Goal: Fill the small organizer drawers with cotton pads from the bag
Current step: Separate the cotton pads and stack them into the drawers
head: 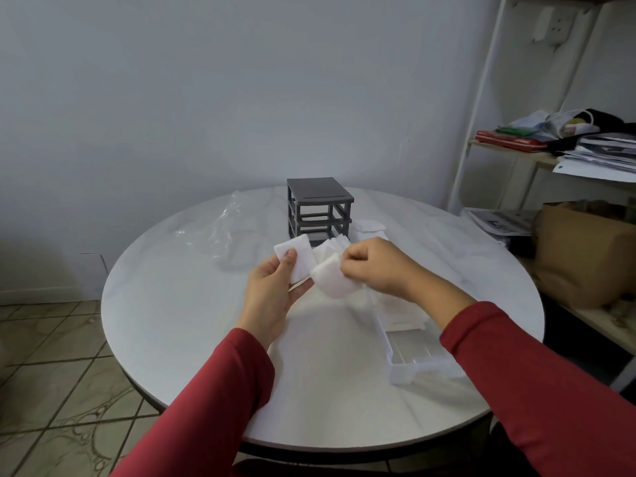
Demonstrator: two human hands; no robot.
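The left hand [272,297] pinches one cotton pad [300,261] under its thumb; the right hand [377,266] clamps a wad of pads [332,283]. From the hands, the organizer frame [320,204] stands at twelve o'clock, the clear drawer [399,371] at four, the bag [223,228] at ten. The pads look feather-light, limp and clingy: best pinched at an edge

Round white table [179,339] in middle, dark rim underneath. Plain pale wall [172,98] behind, from 9 to 1 o'clock. Brownish floor tiles [51,373] at 8 o'clock. White shelf rack [479,98] at 2 o'clock, wall plug plate [554,24] high behind it. On shelf: flat red thing [506,139], green bit [514,130] on top, messy pile of papers [599,151] beside. Lower, at 3 o'clock: newspaper [499,222], big brown paper bag [585,253] just right of it.
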